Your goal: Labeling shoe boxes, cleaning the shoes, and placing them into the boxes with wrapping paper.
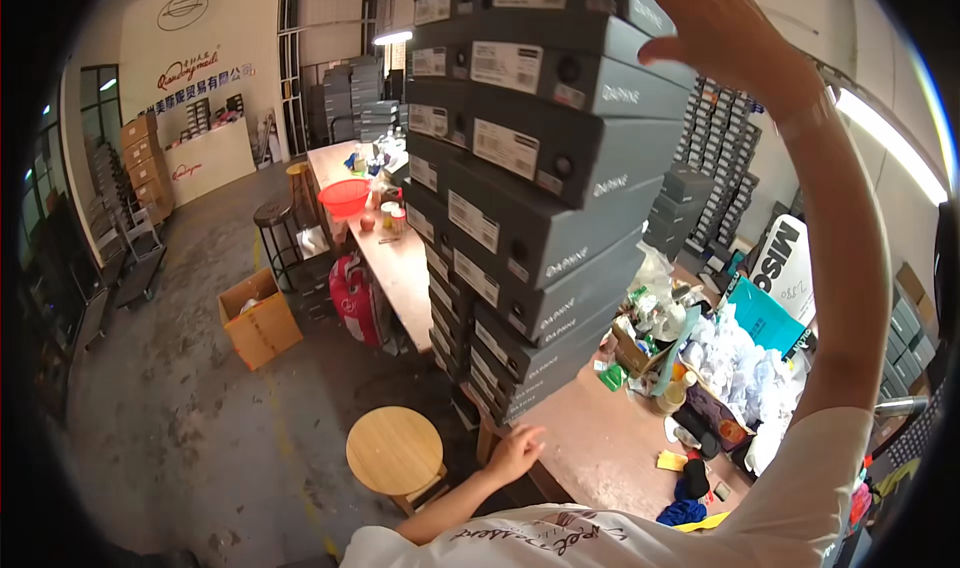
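Note:
In front of me rises a tall stack of dark grey shoe boxes (590, 173) with white labels, in two columns set side by side on a worktable (570, 433). My right hand (715, 28) is raised at the upper right of the stack, its fingers spread and its thumb against or just in front of the upper boxes; contact is hard to tell, and the fingertips run to the picture's top edge. Low down, my left hand (515, 453) is by the table edge just below the bottom boxes, fingers loosely bent and apart, with nothing visible in it.
Crumpled white paper (735, 363), a teal box lid (765, 313) and small items crowd the table's right side. A round wooden stool (395, 451) stands at left, beyond it a cardboard box (260, 318) on the floor. A red basket (345, 198) sits on the far table.

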